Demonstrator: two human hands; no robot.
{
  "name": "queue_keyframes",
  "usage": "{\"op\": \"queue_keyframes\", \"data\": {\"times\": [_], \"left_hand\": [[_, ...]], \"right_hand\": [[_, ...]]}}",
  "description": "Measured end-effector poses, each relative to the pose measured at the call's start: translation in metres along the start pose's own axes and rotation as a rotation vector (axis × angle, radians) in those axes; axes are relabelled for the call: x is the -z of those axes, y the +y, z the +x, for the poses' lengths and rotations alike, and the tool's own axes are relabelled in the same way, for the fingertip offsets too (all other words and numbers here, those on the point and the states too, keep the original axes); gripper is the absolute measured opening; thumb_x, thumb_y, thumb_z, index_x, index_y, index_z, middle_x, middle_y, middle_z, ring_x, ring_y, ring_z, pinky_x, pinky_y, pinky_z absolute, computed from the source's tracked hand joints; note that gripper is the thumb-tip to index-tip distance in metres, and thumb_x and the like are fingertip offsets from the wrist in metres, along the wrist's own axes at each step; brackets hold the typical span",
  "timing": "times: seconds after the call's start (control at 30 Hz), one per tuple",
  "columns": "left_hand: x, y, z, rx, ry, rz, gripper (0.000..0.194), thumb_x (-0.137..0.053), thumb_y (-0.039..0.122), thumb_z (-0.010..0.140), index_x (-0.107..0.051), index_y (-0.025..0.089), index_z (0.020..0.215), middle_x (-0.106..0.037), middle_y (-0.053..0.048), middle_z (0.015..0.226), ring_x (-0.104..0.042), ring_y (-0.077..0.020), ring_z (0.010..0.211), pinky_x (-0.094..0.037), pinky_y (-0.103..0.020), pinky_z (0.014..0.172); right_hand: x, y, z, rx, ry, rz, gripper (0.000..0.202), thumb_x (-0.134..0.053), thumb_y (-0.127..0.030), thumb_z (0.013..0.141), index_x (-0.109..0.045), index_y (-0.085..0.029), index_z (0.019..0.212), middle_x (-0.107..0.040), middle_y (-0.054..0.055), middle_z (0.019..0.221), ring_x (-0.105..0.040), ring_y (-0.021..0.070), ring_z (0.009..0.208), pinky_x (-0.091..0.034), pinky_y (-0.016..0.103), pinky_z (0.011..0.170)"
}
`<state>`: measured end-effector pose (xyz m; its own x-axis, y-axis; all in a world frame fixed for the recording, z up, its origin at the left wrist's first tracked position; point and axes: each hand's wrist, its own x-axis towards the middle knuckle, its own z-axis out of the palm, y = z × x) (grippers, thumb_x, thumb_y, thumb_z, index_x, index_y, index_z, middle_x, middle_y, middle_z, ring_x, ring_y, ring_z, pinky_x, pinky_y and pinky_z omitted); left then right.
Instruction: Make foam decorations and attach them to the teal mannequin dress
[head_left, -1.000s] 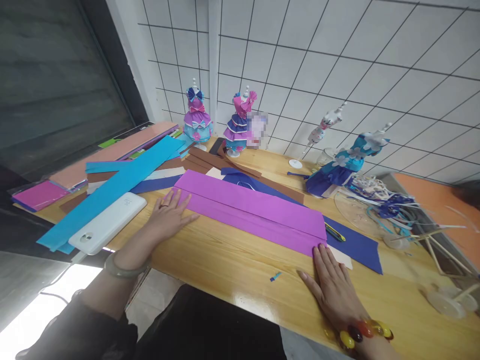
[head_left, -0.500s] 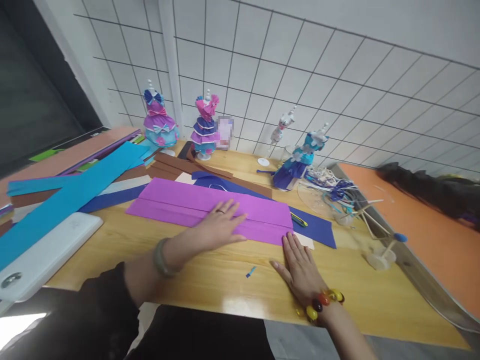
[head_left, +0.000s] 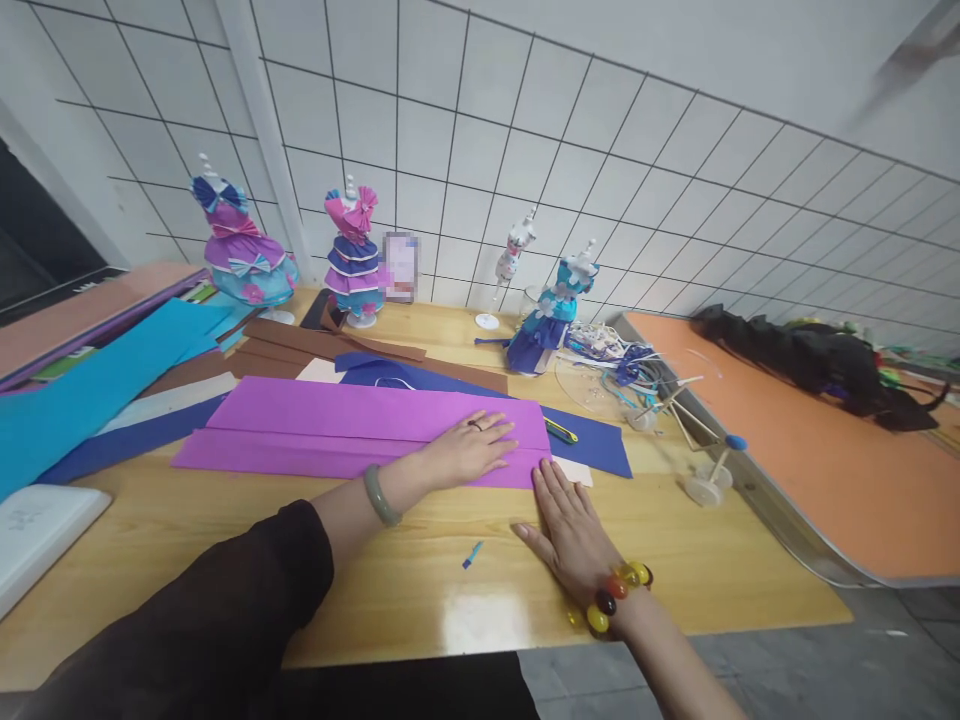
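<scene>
White-tiled wall backs a wooden counter strewn with coloured paper. Near the lower centre of the frame, the right hand lies flat and spread on the counter, its fingertips touching the near right corner of the purple paper sheet; a small blue scrap lies just to its left. Just beyond, the left hand rests open, palm down, on the right end of the sheet, gripping nothing. The sheet lies folded lengthwise with one long crease showing, so the fold appears made and is being pressed flat; any further folding seems undone. Behind it lie dark blue paper, brown strips and, against the wall, four paper-dressed mannequins.
</scene>
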<state>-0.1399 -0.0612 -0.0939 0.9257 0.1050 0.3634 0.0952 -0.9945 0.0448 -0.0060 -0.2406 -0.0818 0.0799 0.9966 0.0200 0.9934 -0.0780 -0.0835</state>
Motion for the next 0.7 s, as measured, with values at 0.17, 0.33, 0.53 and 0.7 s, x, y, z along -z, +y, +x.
{"op": "queue_keyframes", "data": {"times": [0.17,0.33,0.53,0.7], "left_hand": [[0.001,0.002,-0.002,0.014,-0.004,0.001,0.041,-0.027,0.038,0.089,-0.046,0.021,0.121,-0.042,-0.007,0.131,-0.032,-0.0213,0.124,-0.018,-0.039,0.104],[0.001,0.001,0.000,0.008,0.004,-0.024,0.037,-0.032,0.036,0.088,-0.050,0.023,0.117,-0.044,-0.007,0.130,-0.031,-0.0213,0.125,-0.021,-0.040,0.104],[0.000,0.000,0.001,-0.018,0.031,-0.066,0.030,-0.037,0.032,0.087,-0.055,0.023,0.109,-0.048,-0.006,0.125,-0.036,-0.0197,0.122,-0.026,-0.039,0.102],[0.002,-0.001,0.003,-0.029,0.027,-0.141,0.027,-0.037,0.031,0.087,-0.059,0.019,0.099,-0.051,-0.006,0.123,-0.037,-0.0181,0.121,-0.027,-0.037,0.102]], "right_hand": [[0.030,0.031,0.008,0.020,0.045,0.190,0.053,-0.031,-0.046,0.087,-0.039,-0.016,0.130,-0.038,0.013,0.135,-0.034,0.0225,0.124,-0.034,0.040,0.098],[0.043,0.068,0.041,-0.083,0.276,0.157,0.042,-0.036,-0.035,0.086,-0.055,-0.011,0.114,-0.057,0.013,0.116,-0.050,0.0227,0.110,-0.040,0.037,0.093],[0.022,0.072,0.081,0.019,0.202,-0.011,0.035,-0.037,-0.021,0.083,-0.058,-0.013,0.110,-0.062,0.010,0.108,-0.056,0.0216,0.100,-0.044,0.034,0.085],[0.021,0.074,0.080,0.107,0.162,-0.088,0.037,-0.038,-0.016,0.080,-0.056,-0.012,0.112,-0.063,0.010,0.105,-0.056,0.0231,0.096,-0.043,0.036,0.084]]}}
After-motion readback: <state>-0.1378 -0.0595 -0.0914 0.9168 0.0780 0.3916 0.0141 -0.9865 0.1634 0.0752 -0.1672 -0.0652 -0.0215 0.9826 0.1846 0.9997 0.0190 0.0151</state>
